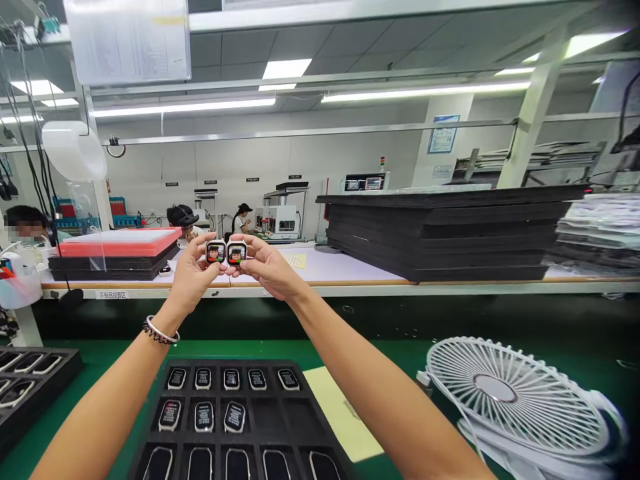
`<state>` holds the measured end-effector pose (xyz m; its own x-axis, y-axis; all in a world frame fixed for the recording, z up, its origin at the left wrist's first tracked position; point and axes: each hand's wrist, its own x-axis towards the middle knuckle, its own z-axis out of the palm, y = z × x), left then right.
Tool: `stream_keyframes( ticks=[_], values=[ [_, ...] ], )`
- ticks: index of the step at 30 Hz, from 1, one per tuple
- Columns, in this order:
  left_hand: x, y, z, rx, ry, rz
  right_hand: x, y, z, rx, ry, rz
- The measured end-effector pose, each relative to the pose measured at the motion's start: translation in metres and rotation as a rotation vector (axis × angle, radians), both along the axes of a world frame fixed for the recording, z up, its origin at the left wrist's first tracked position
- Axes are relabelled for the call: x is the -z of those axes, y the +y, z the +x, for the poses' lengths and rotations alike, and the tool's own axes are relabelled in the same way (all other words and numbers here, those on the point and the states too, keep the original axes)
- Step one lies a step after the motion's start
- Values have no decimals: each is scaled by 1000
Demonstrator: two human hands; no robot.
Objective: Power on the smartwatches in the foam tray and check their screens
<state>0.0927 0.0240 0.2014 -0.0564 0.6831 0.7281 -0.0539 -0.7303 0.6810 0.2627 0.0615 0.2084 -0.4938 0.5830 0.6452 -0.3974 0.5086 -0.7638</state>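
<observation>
My left hand point(193, 273) grips one smartwatch without a strap point(215, 252) between thumb and fingers. My right hand point(273, 272) pinches a second smartwatch point(237, 253) in the same way. Both are raised side by side at arm's length, about level with the shelf, lit screens facing me with a small picture on each. Below my forearms lies a black foam tray point(265, 417) with rows of more watch bodies; two pockets at the right of its middle row hold nothing. Text shows on several of the screens in the tray's back rows.
A white fan point(520, 397) lies at the right on the green mat, beside a yellow paper sheet point(340, 413). Another watch tray point(45, 393) sits at the left. Stacked black foam trays point(440, 233) and a red-edged tray point(120, 243) stand on the shelf. Other people sit beyond.
</observation>
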Motion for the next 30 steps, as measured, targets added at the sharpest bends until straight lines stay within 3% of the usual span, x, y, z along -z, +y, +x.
stream_keyframes(
  ticks=[24,30],
  values=[
    [3,0,0,-19,-10,19,2,3,1,-56,-12,21],
    [18,-11,0,17,-11,-42,20,-6,2,-78,3,-25]
  ],
)
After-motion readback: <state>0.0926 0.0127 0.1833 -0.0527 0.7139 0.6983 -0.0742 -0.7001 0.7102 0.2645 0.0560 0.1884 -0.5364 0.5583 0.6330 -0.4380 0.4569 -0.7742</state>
